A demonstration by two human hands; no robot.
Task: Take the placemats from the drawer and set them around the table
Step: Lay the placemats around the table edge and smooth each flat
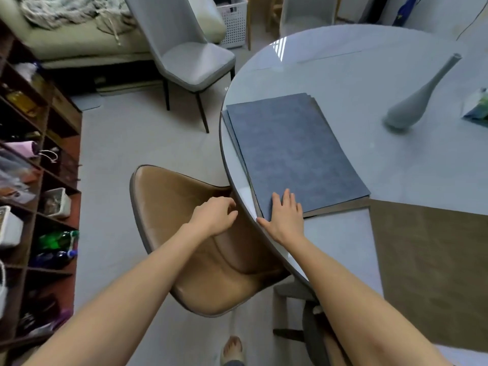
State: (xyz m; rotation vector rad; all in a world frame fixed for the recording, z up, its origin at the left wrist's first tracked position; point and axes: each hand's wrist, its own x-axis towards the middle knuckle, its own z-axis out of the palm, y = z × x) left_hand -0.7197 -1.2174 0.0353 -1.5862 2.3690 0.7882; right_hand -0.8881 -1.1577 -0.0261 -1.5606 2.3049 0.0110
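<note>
A stack of blue-grey placemats (293, 151) lies on the round glossy grey table (369, 83), near its left edge. My right hand (284, 216) rests flat on the near corner of the stack with its fingers straight. My left hand (215, 215) hovers beside the table edge, above the brown chair, with its fingers loosely curled and nothing in it. A brown placemat (433, 262) lies flat on the table at the near right.
A brown leather chair (184, 247) stands pushed against the table edge below my hands. A grey chair (190, 56) is at the back. A tall grey vase (417, 99) and a small packet (478, 107) stand on the table. Shelves (34, 180) line the left wall.
</note>
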